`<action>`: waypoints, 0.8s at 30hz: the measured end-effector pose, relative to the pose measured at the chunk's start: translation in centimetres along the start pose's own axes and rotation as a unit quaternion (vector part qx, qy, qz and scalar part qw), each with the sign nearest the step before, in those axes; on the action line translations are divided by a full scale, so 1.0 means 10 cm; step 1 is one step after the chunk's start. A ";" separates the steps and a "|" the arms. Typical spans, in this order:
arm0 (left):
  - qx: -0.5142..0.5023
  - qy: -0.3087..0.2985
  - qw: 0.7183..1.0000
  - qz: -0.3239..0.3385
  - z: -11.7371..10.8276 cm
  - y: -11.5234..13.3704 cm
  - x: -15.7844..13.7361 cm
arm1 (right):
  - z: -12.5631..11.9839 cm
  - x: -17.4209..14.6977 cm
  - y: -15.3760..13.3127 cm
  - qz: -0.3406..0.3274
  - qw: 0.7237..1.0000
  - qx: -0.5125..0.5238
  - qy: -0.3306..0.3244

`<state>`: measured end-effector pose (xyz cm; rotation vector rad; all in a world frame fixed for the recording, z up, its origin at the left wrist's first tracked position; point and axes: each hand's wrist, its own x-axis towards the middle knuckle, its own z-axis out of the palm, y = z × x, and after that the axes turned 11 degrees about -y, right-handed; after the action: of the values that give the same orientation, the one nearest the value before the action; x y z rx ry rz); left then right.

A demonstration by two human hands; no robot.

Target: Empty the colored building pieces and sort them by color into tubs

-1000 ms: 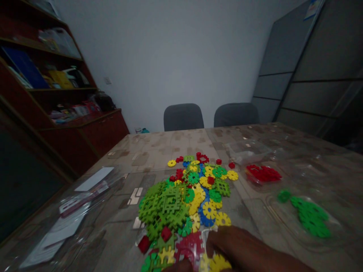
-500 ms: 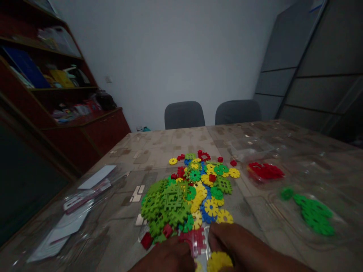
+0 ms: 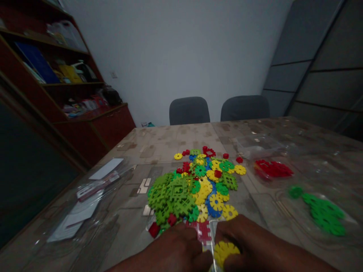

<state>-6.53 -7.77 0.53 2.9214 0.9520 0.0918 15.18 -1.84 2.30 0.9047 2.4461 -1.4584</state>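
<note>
Near the table's front edge my right hand (image 3: 241, 238) is closed around a few yellow notched discs (image 3: 225, 252), which look stacked. My left hand (image 3: 181, 247) lies just left of it with its fingers curled in; what they hold, if anything, is hidden. A clear plastic edge (image 3: 213, 236), perhaps of a container, runs between the two hands. Beyond it, red flat toothed pieces (image 3: 203, 231) show. Right ahead of both hands spreads a pile of green square toothed pieces (image 3: 172, 196), yellow discs (image 3: 204, 190), blue discs (image 3: 213, 206) and small red blocks (image 3: 154, 229).
On the right are a clear tray with red pieces (image 3: 273, 169) and another with bright green discs (image 3: 326, 215). Clear plastic packs with white cards (image 3: 82, 215) lie on the left. Two grey chairs (image 3: 189, 111) stand behind the table (image 3: 176, 136).
The camera view has turned slightly left, so the scene sits further right. My left hand has come further in beside the plastic edge. My right hand still holds the yellow discs.
</note>
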 end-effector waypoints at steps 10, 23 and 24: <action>0.000 -0.022 0.999 0.028 0.26 -0.05 -0.02 | -0.29 -0.22 -0.04 0.075 0.995 -0.047 0.053; 0.062 0.000 0.998 0.017 0.23 -0.05 -0.02 | -0.37 -0.15 0.31 0.060 0.986 -0.102 0.116; 0.062 -0.005 0.998 0.011 0.25 -0.06 -0.02 | -0.35 -0.14 0.32 0.043 0.986 -0.097 0.125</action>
<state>-6.82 -7.54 -2.05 3.0413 0.9587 0.0196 18.71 1.63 2.35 1.1954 2.6282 -1.1123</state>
